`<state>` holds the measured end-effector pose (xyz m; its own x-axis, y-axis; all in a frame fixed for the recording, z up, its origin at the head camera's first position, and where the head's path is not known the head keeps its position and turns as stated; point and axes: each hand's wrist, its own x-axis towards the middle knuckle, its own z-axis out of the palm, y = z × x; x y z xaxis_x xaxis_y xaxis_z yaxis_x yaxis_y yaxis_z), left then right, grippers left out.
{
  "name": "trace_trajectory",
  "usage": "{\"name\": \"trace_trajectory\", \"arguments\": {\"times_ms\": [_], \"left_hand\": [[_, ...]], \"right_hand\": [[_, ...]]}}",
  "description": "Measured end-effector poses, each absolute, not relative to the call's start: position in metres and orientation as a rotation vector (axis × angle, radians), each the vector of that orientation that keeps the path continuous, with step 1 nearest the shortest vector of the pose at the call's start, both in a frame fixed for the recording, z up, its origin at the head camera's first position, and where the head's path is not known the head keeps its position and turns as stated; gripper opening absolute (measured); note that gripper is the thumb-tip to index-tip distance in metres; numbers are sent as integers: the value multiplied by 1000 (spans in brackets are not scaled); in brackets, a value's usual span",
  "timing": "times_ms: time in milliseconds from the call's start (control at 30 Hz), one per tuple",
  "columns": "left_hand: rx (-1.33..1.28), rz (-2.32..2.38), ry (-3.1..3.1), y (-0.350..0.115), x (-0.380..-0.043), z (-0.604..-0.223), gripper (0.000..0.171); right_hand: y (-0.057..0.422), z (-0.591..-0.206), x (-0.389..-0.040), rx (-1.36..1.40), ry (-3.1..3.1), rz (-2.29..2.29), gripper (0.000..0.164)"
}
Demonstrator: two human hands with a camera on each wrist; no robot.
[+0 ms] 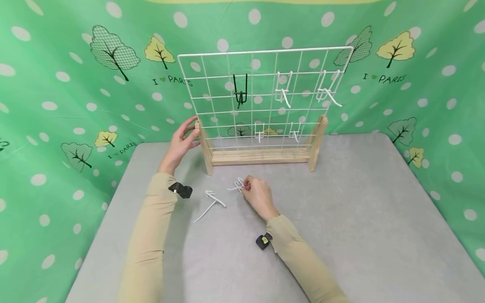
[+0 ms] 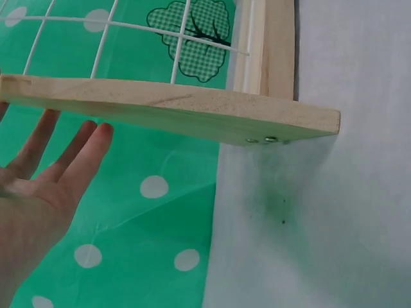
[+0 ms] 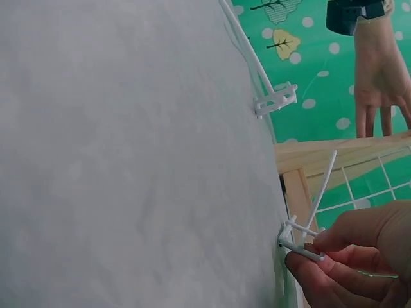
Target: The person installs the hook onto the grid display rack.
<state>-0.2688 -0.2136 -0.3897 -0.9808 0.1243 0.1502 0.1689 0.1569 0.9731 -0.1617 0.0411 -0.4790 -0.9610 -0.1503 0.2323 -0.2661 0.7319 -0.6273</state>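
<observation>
In the head view, my right hand (image 1: 259, 194) pinches a small white wire hook (image 1: 238, 184) low over the grey table; thumb and fingertips hold its frame in the right wrist view, where the hook (image 3: 300, 240) has its prong pointing up. My left hand (image 1: 182, 141) is at the left wooden upright of the display rack (image 1: 204, 143). Its fingers look fairly straight, with fingertips at the outer face of the upright (image 2: 173, 106) in the left wrist view. Another white hook (image 1: 215, 201), with a longer prong, lies on the table between both arms.
A white wire grid (image 1: 261, 111) stands in the wooden base (image 1: 261, 157). On it hang a black hook (image 1: 240, 90), two larger white hooks (image 1: 283, 90) and two smaller white hooks (image 1: 259, 132). Behind is a green dotted curtain (image 1: 125, 101); the grey table (image 1: 363, 202) extends to the right.
</observation>
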Motion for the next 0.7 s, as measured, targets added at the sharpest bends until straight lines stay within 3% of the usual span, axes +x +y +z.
{"name": "trace_trajectory", "arguments": {"times_ms": [700], "left_hand": [[-288,-2048,-2339,-214,-276,-385,41]], "right_hand": [[51,-461,-164,250,-2453,1558,7]]}}
